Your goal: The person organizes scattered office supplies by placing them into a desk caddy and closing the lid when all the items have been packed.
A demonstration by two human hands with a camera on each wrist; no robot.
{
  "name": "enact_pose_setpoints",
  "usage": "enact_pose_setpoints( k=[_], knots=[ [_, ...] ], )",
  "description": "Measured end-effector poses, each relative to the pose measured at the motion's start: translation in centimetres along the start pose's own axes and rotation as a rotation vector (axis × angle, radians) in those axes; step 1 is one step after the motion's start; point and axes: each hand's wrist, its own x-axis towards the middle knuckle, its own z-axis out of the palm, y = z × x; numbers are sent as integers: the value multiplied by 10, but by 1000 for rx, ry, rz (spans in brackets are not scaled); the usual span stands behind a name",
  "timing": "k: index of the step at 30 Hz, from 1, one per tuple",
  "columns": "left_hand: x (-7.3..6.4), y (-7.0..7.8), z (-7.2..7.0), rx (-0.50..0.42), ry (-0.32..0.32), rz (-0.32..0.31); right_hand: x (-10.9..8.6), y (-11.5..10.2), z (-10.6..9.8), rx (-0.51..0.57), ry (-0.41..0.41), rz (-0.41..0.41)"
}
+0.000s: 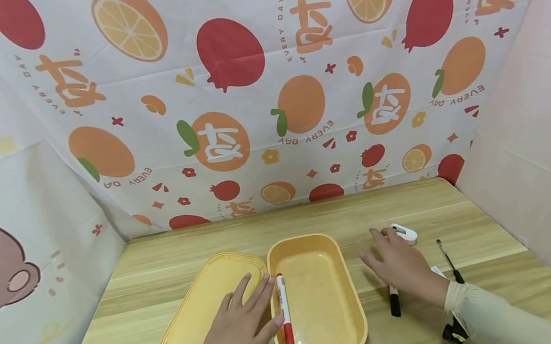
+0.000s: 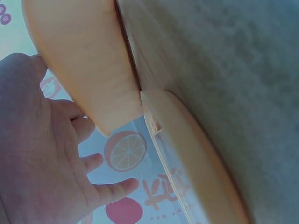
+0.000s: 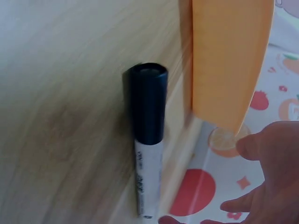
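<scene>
A yellow plastic box (image 1: pixel 321 301) stands on the table, with a red-capped marker (image 1: pixel 283 303) lying inside along its left wall. My left hand (image 1: pixel 236 330) touches the box's left rim, thumb and fingers spread; in the left wrist view its fingertips (image 2: pixel 84 128) are right at the box's side. To the right of the box, my right hand (image 1: pixel 402 264) hangs over a black-capped marker (image 1: pixel 394 302), its fingers apart and holding nothing. That marker's black cap and white barrel (image 3: pixel 148 177) show large in the right wrist view. A small white oval object (image 1: pixel 408 235) lies just beyond the right fingers.
A yellow lid (image 1: pixel 203 297) lies flat left of the box, partly under the left hand. A black pen (image 1: pixel 447 257) lies right of the right hand. A black object (image 1: pixel 451 335) is partly hidden by the right sleeve. Printed cloth (image 1: pixel 303 152) hangs behind the table.
</scene>
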Motion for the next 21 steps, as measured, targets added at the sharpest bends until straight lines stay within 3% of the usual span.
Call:
enact_pose_setpoints(
  k=[11,21],
  knots=[
    [-1,-1,2,8,-16,-2,1,23,10,45,-112,101],
    [0,-1,1,10,-3,2,-3,25,13,137,-181,132]
  ],
)
